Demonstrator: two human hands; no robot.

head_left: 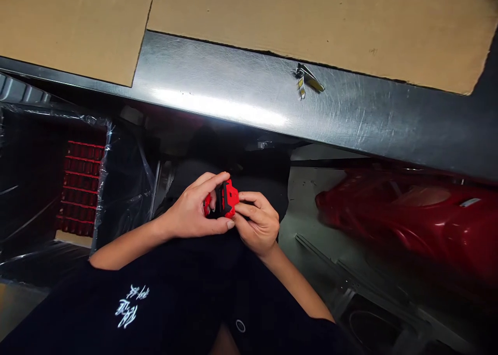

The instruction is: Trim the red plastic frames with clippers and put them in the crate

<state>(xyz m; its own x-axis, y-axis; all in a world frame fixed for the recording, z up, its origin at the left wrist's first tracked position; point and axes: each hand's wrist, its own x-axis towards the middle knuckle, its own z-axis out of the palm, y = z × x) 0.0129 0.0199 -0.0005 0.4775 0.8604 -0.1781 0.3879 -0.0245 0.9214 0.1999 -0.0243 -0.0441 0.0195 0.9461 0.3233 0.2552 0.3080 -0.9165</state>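
Fingers (210, 185) of left hand (190, 209) and right hand (257, 225) curled closed around a red-and-black plastic casing (227, 199), held over a black shirt (116, 313), red stacked crates (81, 186) behind plastic sheeting (128, 173) at left, steel bench (350, 111) ahead

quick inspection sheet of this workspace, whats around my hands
surface: scratched brushed-steel panel under tan cardboard sheets
job's things: small red-and-black plastic part, held in both hands
clutter: small bent metal strip on the steel
grippers: bare left hand and bare right hand both grip the part
cables: nothing seen
surroundings: red slotted crates behind clear plastic sheeting; glossy red moulded body panel to the right
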